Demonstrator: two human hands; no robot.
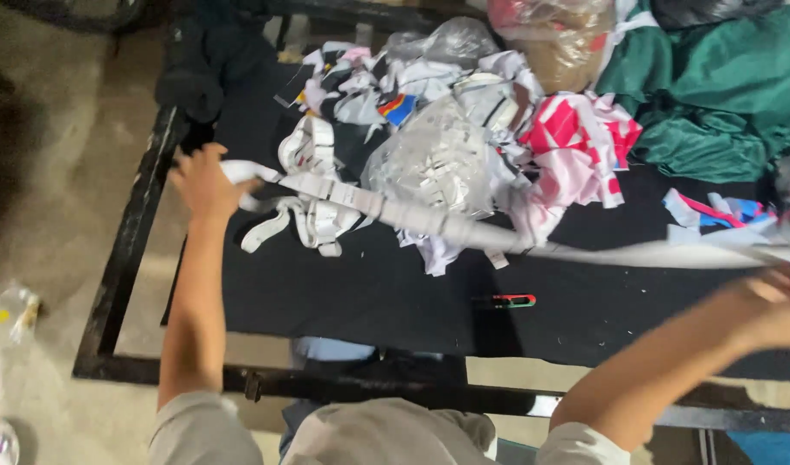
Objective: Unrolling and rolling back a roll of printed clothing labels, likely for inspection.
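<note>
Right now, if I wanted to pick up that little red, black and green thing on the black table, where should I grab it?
Probably pinch the small striped piece across its narrow width, near its middle, coming straight down from above. It lies flat and long on the black table, with bare cloth all around it, so nothing blocks your fingers. It looks thin, so pinching its long edges should lift it.

Both hands (207, 182) (778, 297) closed, arms spread wide.

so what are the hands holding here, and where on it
A long white strip of labels, stretched between both hands: the left hand grips one end, the right hand the other end, though that side is motion-blurred.
</note>
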